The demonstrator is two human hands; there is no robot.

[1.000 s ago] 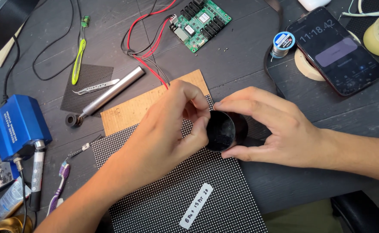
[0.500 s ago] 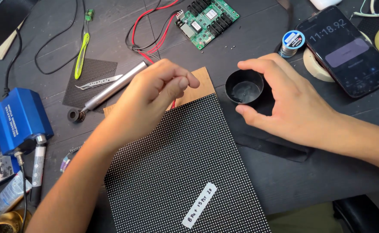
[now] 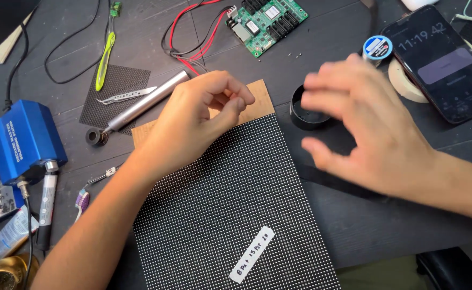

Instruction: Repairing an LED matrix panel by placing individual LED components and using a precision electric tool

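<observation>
my left hand (image 3: 201,115) curls, fingertips pinched together, over the led matrix panel (image 3: 230,215); my right hand (image 3: 365,126) is spread, blurred, above the small black cup (image 3: 300,110).

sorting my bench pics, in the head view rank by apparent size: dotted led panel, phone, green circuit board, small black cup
1. dotted LED panel, by far the largest
2. phone, partly cut off by the frame edge
3. green circuit board, top edge cropped
4. small black cup, partly hidden behind the right hand
</observation>
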